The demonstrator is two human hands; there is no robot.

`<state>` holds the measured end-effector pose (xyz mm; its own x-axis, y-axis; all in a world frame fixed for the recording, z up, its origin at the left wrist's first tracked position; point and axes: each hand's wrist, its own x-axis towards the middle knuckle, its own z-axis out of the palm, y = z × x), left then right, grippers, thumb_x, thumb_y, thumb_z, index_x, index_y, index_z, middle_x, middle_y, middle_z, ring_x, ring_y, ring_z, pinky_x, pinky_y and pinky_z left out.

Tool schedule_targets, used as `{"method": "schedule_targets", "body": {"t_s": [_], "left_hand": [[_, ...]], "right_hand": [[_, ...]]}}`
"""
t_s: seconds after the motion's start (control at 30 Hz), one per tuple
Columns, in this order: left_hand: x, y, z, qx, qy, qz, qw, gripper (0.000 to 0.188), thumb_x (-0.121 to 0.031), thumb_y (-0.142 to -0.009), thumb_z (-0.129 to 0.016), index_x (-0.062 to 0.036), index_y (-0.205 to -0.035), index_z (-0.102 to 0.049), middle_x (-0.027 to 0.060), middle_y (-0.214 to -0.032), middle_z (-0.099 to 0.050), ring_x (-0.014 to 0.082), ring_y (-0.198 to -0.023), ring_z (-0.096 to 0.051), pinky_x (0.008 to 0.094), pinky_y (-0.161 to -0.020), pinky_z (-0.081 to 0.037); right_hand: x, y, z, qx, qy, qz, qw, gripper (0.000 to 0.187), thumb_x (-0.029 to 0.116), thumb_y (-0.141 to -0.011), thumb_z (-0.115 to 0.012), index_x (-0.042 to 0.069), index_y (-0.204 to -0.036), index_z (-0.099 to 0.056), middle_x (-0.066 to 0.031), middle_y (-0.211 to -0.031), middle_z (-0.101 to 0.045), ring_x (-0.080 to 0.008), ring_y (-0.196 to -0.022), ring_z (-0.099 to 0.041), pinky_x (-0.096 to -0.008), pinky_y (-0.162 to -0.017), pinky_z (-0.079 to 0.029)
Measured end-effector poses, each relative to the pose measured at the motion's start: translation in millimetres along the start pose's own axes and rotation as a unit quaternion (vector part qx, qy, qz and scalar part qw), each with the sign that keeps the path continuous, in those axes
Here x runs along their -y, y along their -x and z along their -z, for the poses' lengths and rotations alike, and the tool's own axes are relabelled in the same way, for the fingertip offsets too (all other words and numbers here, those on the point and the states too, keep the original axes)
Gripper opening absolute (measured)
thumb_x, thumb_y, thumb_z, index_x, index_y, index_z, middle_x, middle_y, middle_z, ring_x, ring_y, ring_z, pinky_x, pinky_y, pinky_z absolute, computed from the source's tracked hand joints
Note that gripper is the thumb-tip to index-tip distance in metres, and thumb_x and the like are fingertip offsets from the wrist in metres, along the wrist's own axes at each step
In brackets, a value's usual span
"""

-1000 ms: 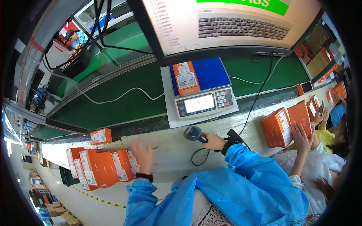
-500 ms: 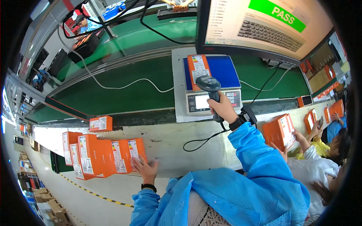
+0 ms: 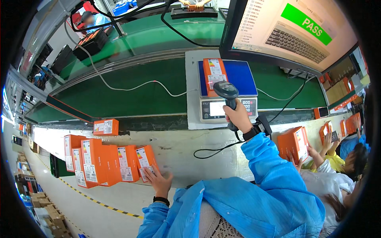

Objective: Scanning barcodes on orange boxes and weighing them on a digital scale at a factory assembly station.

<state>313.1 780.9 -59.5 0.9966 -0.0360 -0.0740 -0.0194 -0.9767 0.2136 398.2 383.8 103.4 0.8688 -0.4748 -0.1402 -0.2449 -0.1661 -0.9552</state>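
Observation:
My right hand (image 3: 239,116) is wrapped round the handle of a dark barcode scanner (image 3: 226,90), held above the front of a weighing scale (image 3: 228,109). On the scale's blue platform lies an orange box (image 3: 214,74) with white labels, partly covered by the scanner head. At the left, my left hand (image 3: 158,181) rests its outstretched fingers on the label of an orange box (image 3: 143,156), thumb apart from it. That box leans slightly at the right end of a row of similar orange boxes (image 3: 104,162).
A monitor (image 3: 274,59) with a green banner stands behind the scale. Another orange box (image 3: 106,127) lies behind the row. A black cable (image 3: 210,152) loops on the bench. At right, a co-worker's hands hold an orange box (image 3: 293,143). Beyond the scale runs a green conveyor (image 3: 131,87).
The box under my left hand has tilted and parted a little from its neighbour at the top. My left hand has shifted slightly right. The whole view has also shifted a little.

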Motion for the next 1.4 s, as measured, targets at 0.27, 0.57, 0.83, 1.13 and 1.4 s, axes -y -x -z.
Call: {"method": "schedule_targets", "body": {"t_s": [0.27, 0.57, 0.83, 1.13, 1.4], "left_hand": [[12.5, -7.5, -15.0, -0.053, 0.020, -0.006, 0.998, 0.091, -0.042, -0.071, -0.068, 0.0000, -0.143, -0.030, 0.0333, -0.148, -0.014, 0.0503, -0.136, -0.012, 0.0597, -0.109, -0.014], [22.4, -33.6, -13.8, -0.129, 0.000, 0.067, 0.989, 0.071, -0.040, -0.082, -0.062, -0.0005, -0.136, -0.038, 0.0311, -0.139, -0.030, 0.0495, -0.125, -0.029, 0.0609, -0.102, -0.024], [22.0, -40.5, 0.4, -0.089, 0.002, 0.111, 0.990, 0.080, -0.043, -0.077, -0.068, -0.0031, -0.138, -0.035, 0.0260, -0.138, -0.031, 0.0449, -0.122, -0.030, 0.0578, -0.100, -0.026], [12.3, -40.8, 11.5, -0.056, 0.029, 0.141, 0.988, 0.087, -0.043, -0.073, -0.071, -0.0032, -0.141, -0.032, 0.0244, -0.141, -0.027, 0.0436, -0.123, -0.029, 0.0567, -0.102, -0.025], [14.1, -41.7, 0.6, -0.069, 0.038, 0.145, 0.986, 0.086, -0.044, -0.074, -0.070, -0.0042, -0.140, -0.033, 0.0243, -0.142, -0.027, 0.0442, -0.122, -0.030, 0.0577, -0.101, -0.025]], "right_hand": [[4.9, 13.1, -2.2, -0.034, -0.007, 0.002, 0.999, 0.032, 0.018, -0.079, -0.063, -0.002, -0.102, -0.055, -0.0056, -0.061, -0.058, -0.0120, -0.049, -0.056, -0.0292, -0.046, -0.045], [9.5, 23.8, -0.4, -0.029, 0.037, 0.010, 0.999, 0.026, 0.015, -0.083, -0.062, -0.003, -0.099, -0.053, -0.0040, -0.064, -0.055, -0.0097, -0.050, -0.055, -0.0264, -0.046, -0.045], [4.6, 21.5, -1.5, -0.035, 0.044, 0.030, 0.998, 0.025, 0.015, -0.082, -0.062, -0.003, -0.098, -0.053, -0.0031, -0.062, -0.054, -0.0099, -0.049, -0.053, -0.0266, -0.046, -0.045], [10.9, 25.0, -1.8, -0.036, 0.055, 0.027, 0.997, 0.025, 0.015, -0.082, -0.062, -0.003, -0.097, -0.052, -0.0030, -0.062, -0.054, -0.0101, -0.049, -0.054, -0.0266, -0.046, -0.046], [10.8, 22.7, -0.7, -0.031, 0.055, -0.005, 0.998, 0.036, 0.022, -0.078, -0.062, -0.004, -0.101, -0.056, -0.0141, -0.069, -0.063, -0.0206, -0.057, -0.061, -0.0349, -0.054, -0.048]]}}
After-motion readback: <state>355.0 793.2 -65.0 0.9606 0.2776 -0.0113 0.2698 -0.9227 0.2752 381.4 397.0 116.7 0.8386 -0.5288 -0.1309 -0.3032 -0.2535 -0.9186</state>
